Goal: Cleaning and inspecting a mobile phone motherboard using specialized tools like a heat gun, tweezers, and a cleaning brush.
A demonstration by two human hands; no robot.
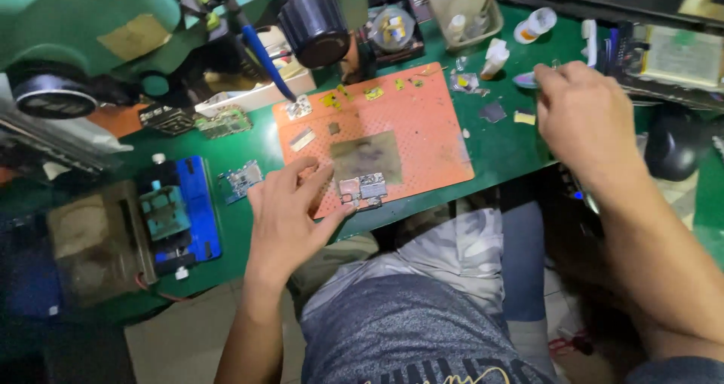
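Note:
My left hand [290, 214] rests on the front left corner of an orange work mat [422, 128], fingers spread, thumb next to a small metal circuit part [363, 189] near the mat's front edge. My right hand [581, 113] reaches to the back right of the green bench, fingers curled over small items near a shiny disc [526, 80]; whether it grips anything is hidden. Small metal shields and yellow bits lie on the mat's far side.
A microscope with a black lens barrel [313, 22] hangs over the bench at the back. A blue board holder [181, 211] and circuit boards [240, 180] lie at the left. Small bottles [534, 24] and a clear tray stand at the back right; a black mouse [671, 146] sits right.

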